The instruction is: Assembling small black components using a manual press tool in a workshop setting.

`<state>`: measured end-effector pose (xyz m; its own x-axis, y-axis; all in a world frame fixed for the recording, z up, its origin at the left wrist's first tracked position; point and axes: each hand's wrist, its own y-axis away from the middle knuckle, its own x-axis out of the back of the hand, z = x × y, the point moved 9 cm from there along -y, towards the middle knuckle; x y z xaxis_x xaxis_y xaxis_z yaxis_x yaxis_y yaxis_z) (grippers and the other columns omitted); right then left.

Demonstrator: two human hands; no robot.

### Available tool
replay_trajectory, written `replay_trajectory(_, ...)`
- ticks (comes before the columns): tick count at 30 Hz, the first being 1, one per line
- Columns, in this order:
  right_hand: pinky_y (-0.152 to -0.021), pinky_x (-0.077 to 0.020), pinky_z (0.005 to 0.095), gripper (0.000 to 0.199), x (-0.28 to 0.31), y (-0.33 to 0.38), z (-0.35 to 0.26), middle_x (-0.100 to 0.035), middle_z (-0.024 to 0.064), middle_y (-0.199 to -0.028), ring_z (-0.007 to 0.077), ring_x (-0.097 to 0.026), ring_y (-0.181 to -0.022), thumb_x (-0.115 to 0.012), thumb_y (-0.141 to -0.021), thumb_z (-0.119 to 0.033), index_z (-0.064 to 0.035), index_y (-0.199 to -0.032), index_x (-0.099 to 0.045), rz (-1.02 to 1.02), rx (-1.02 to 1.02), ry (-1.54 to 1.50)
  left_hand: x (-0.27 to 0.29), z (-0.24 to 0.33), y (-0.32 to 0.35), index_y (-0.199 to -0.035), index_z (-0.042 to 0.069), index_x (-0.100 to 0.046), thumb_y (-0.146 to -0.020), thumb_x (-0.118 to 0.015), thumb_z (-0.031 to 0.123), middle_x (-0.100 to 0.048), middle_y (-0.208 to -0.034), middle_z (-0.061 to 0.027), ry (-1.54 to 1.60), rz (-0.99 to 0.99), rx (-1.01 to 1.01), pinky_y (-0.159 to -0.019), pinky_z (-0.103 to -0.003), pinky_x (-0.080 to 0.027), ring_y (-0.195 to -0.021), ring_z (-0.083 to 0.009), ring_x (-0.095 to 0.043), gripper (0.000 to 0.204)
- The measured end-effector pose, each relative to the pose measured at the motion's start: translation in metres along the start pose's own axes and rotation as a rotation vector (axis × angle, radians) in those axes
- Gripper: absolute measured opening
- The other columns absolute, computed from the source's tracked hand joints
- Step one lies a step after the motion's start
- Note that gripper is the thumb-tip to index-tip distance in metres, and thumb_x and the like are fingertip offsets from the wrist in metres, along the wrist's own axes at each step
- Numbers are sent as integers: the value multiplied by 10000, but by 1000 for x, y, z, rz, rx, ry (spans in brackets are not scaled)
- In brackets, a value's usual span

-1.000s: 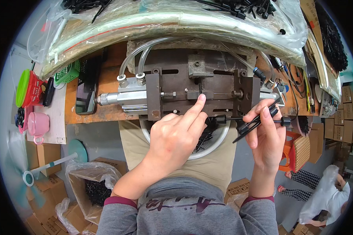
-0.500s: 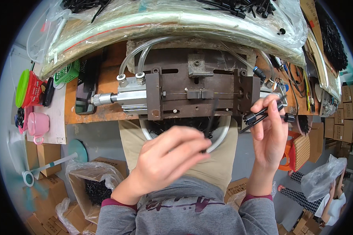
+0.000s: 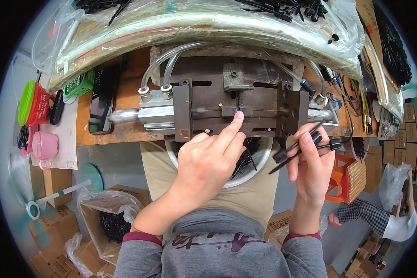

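My left hand (image 3: 207,160) reaches over the metal fixture (image 3: 259,98) with its index finger stretched out and the others loosely bent. Its fingertip rests on a thin black piece (image 3: 238,99) lying in the small slotted block (image 3: 248,111) at the fixture's middle. What lies under the fingertip is hidden. To the right, my right hand (image 3: 314,167) is closed around several black plastic pieces (image 3: 293,154) with thin stems and thicker caps, their ends sticking out both ways. A white-rimmed tub (image 3: 264,169) between my legs holds more dark pieces.
Air cylinders (image 3: 155,114) with clear hoses (image 3: 149,69) flank the fixture. A phone (image 3: 100,111) and green basket (image 3: 80,85) lie left. Plastic-wrapped padding (image 3: 208,28) with black pieces lines the back. An orange stool (image 3: 345,180), cartons and another person (image 3: 380,217) are at right.
My left hand has moved up from over the tub to the fixture, where a black piece now lies. The left cylinder's end and small pin look blurred by motion. My right hand has tilted slightly.
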<state>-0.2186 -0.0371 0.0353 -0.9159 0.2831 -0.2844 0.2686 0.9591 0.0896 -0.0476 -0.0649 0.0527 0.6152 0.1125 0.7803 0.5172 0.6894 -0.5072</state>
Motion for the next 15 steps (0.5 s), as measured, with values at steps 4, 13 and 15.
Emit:
replay_trajectory(4,-351,-407,213,118,-8,4,12,-626,101,-726,118,-560,-476,-642,-927,-89,20,-943,-600,-32,-99,62,9,4,0,-987,58,-712,-678,-804,137,-695,-1149,-92,187,18,-46,-577,-255,-483,-675,-155,-650,332)
replay_trajectory(13,-450,-463,217,139,-18,0,11,-666,146,-820,128,-599,-558,-613,-931,-45,50,-1029,-589,-120,-91,1,29,10,10,-935,26,-722,-646,-814,49,-693,-1002,-110,361,76,-23,-636,-302,-542,-780,-223,-663,304)
replay_trajectory(15,-509,-501,247,165,-10,-1,2,-680,170,-861,145,-615,-583,-616,-925,-35,54,-1058,-576,-72,29,25,24,1,7,-918,26,-716,-630,-815,46,-690,-1026,-109,283,99,57,-659,-307,-541,-805,-231,-657,305)
